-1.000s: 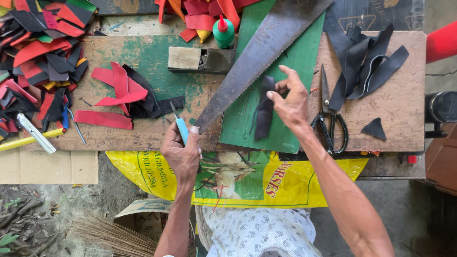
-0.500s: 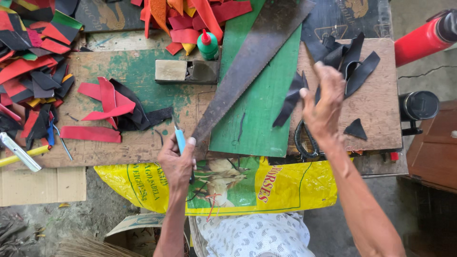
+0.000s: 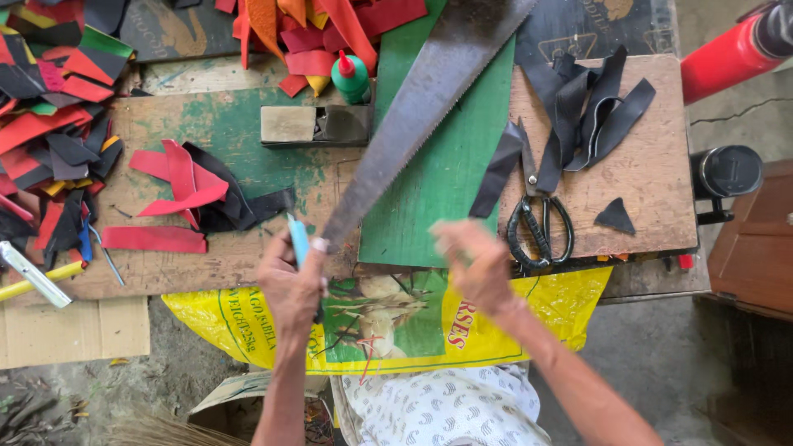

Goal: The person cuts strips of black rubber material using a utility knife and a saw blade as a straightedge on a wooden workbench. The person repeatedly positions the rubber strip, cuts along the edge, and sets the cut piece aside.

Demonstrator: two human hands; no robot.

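the left hand (image 3: 291,285), low and left of centre in the frame, has its fingers wrapped shut around a slim light-blue tool (image 3: 298,239) whose tip pokes up past the knuckles, held upright like something ready to mark or cut. it sits right at the lower end of a long hand saw (image 3: 429,116) that lies diagonally toward the top centre, across a green board (image 3: 450,177); the board seems to serve as the working surface. the right hand (image 3: 475,264), just right of centre, is blurred, so whether its fingers grip anything cannot be told; it hovers over the counter's (image 3: 644,177) front edge, near a black strip (image 3: 498,169) on the board and black scissors (image 3: 541,227) just beside it.

black strips (image 3: 591,103) are heaped at upper right, red and black offcuts (image 3: 186,186) at left. a wooden block (image 3: 314,124) and a green glue bottle (image 3: 350,77) stand above. the saw blade crowds the left hand's reach across the board. a yellow sack (image 3: 248,330) hangs over the counter's front.
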